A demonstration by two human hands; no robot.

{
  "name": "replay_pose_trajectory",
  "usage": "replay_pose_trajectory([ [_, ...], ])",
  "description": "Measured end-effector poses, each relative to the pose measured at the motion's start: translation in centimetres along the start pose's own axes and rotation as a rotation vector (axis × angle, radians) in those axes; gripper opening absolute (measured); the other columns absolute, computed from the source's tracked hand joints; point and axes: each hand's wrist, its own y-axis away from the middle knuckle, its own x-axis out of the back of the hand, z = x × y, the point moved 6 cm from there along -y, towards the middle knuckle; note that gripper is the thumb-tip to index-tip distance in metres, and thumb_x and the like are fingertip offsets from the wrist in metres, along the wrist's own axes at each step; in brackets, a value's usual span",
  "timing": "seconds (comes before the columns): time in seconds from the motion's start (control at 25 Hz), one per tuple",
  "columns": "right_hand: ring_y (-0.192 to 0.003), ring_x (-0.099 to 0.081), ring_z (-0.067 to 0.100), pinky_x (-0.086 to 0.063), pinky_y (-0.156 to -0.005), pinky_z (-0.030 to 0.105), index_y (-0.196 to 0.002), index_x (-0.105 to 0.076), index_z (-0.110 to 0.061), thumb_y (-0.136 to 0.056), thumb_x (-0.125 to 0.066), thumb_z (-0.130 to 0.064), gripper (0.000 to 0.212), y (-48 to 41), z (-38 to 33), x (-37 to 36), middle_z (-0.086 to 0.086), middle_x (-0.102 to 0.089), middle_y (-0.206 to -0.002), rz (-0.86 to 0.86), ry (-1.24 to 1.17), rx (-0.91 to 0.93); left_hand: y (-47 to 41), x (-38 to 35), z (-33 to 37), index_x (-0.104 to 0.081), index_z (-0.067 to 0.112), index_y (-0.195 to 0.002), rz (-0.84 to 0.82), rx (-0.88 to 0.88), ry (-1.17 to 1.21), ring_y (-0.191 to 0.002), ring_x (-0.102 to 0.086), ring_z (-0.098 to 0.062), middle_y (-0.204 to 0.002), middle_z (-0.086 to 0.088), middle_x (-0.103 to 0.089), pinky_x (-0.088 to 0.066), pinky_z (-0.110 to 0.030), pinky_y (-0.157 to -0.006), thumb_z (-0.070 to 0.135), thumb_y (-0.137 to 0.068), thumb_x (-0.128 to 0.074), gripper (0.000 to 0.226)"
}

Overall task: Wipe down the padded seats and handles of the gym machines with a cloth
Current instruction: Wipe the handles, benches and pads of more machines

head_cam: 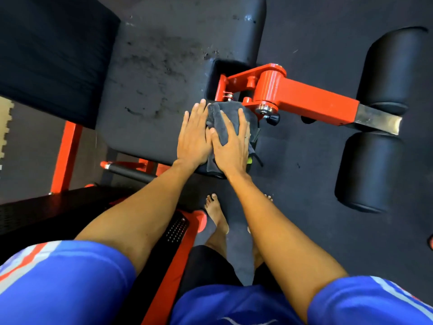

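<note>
A black padded seat (159, 73) of an orange gym machine fills the middle of the view, with dusty smears on it. A dark grey cloth (222, 113) lies on the seat's near right corner. My right hand (230, 145) presses flat on the cloth with straight, spread fingers. My left hand (194, 137) lies flat right beside it, its palm on the bare pad and its fingertips at the cloth's left edge. A black backrest pad (51, 52) stands at the upper left.
An orange pivot arm (297, 95) juts right from the seat to two black roller pads (389, 71) (367, 172). A black handle bar (131, 172) sits under the seat's near edge. My bare feet stand on dark rubber flooring (304, 160).
</note>
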Motion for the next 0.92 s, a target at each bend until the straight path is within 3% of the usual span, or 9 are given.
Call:
replay_pose_trajectory([
  [0.08, -0.152, -0.029, 0.019, -0.04, -0.114, 0.05, -0.157, -0.035, -0.042, -0.1, -0.051, -0.057, 0.061, -0.1, 1.4, -0.1, -0.013, -0.016, -0.169, 0.063, -0.086, -0.075, -0.1, -0.1, -0.4, -0.026, 0.013, -0.16, 0.036, 0.002, 0.005, -0.157, -0.014, -0.019, -0.169, -0.006, -0.02, -0.01, -0.043, -0.128, 0.018, -0.102, -0.036, 0.06],
  [0.2, -0.145, -0.042, 0.025, -0.04, -0.114, 0.045, -0.161, -0.031, -0.03, -0.1, -0.043, -0.061, 0.07, 0.2, 4.0, -0.1, -0.004, -0.035, -0.164, 0.101, -0.302, -0.429, 0.0, -0.3, -0.3, -0.029, 0.014, -0.16, 0.055, -0.023, -0.013, -0.157, -0.016, -0.02, -0.169, -0.005, -0.021, -0.012, -0.044, -0.128, 0.02, -0.102, -0.037, 0.059],
  [0.24, -0.144, -0.044, 0.028, -0.041, -0.114, 0.046, -0.162, -0.029, -0.029, -0.101, -0.043, -0.059, 0.069, 0.3, 3.8, 0.0, -0.003, -0.034, -0.164, 0.092, -0.25, -0.399, 0.1, -0.3, -0.2, -0.029, 0.014, -0.16, 0.063, -0.022, -0.02, -0.157, -0.016, -0.02, -0.169, -0.005, -0.021, -0.013, -0.044, -0.128, 0.02, -0.102, -0.037, 0.059],
  [0.36, -0.153, -0.031, 0.026, -0.036, -0.117, 0.047, -0.161, -0.027, -0.039, -0.103, -0.047, -0.054, 0.063, 1.3, 1.0, 0.1, -0.005, -0.013, -0.172, 0.053, 0.027, 0.057, -0.2, 0.0, -0.4, -0.031, 0.014, -0.159, 0.066, 0.004, 0.025, -0.156, -0.017, -0.019, -0.168, -0.006, -0.023, -0.013, -0.045, -0.128, 0.015, -0.098, -0.036, 0.061],
  [0.44, -0.155, -0.027, 0.021, -0.037, -0.116, 0.045, -0.16, -0.028, -0.041, -0.102, -0.05, -0.052, 0.064, 1.1, 1.4, -0.3, -0.009, -0.01, -0.172, 0.015, -0.026, 0.101, 0.1, 0.0, -0.1, -0.031, 0.014, -0.159, 0.066, 0.012, 0.02, -0.157, -0.016, -0.019, -0.168, -0.005, -0.023, -0.013, -0.044, -0.128, 0.014, -0.097, -0.035, 0.062],
  [0.64, -0.142, -0.047, 0.028, -0.04, -0.115, 0.042, -0.161, -0.031, -0.031, -0.101, -0.048, -0.061, 0.069, -0.5, 5.9, -0.9, 0.006, -0.049, -0.156, 0.007, -0.502, -0.63, 0.1, 0.2, -0.2, -0.031, 0.014, -0.159, 0.089, -0.008, -0.006, -0.156, -0.018, -0.02, -0.168, -0.005, -0.024, -0.013, -0.043, -0.128, 0.018, -0.1, -0.038, 0.06],
  [0.68, -0.141, -0.049, 0.029, -0.041, -0.113, 0.042, -0.16, -0.032, -0.031, -0.1, -0.048, -0.061, 0.069, 0.0, 5.5, -0.6, 0.004, -0.049, -0.156, 0.018, -0.446, -0.594, 0.2, 0.1, -0.1, -0.031, 0.014, -0.159, 0.089, -0.006, -0.008, -0.156, -0.018, -0.02, -0.168, -0.005, -0.024, -0.013, -0.043, -0.128, 0.018, -0.1, -0.038, 0.06],
  [0.84, -0.152, -0.032, 0.02, -0.038, -0.108, 0.04, -0.162, -0.024, -0.039, -0.101, -0.051, -0.052, 0.068, 2.3, 2.2, -0.1, -0.011, -0.014, -0.172, 0.015, -0.081, 0.034, 0.1, 0.3, -0.1, -0.03, 0.015, -0.16, 0.077, 0.005, -0.011, -0.157, -0.016, -0.018, -0.169, -0.004, -0.022, -0.012, -0.043, -0.128, 0.017, -0.098, -0.035, 0.061],
  [0.92, -0.151, -0.036, 0.022, -0.039, -0.106, 0.037, -0.162, -0.023, -0.039, -0.1, -0.052, -0.055, 0.07, 0.4, 3.4, -0.3, -0.008, -0.022, -0.17, -0.011, -0.177, -0.119, 0.1, 0.3, -0.2, -0.03, 0.015, -0.16, 0.076, 0.002, -0.022, -0.156, -0.017, -0.019, -0.169, -0.004, -0.022, -0.013, -0.043, -0.128, 0.018, -0.099, -0.035, 0.061],
])
